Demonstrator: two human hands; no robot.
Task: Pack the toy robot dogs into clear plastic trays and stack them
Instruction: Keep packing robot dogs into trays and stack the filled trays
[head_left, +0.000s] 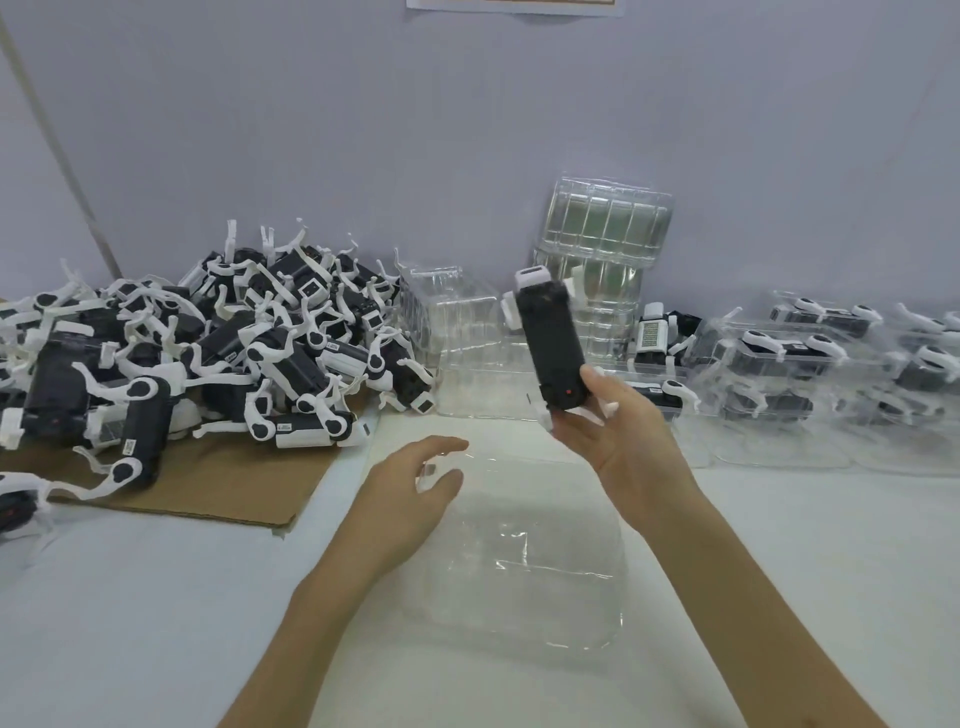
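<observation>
Right hand (618, 436) gripped toy robot dog (551, 343) upright | left hand (410, 488) spread wide over clear tray (530, 561) on bench (156, 597)

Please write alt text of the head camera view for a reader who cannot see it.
The right hand holds up a black toy robot dog above an empty clear tray, with the left hand at the tray's edge. A pile of dogs lies left; packed trays right.

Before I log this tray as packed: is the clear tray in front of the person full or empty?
Empty. The clear tray shows only table through it; the toy robot dog is in the right hand, above it.
</observation>
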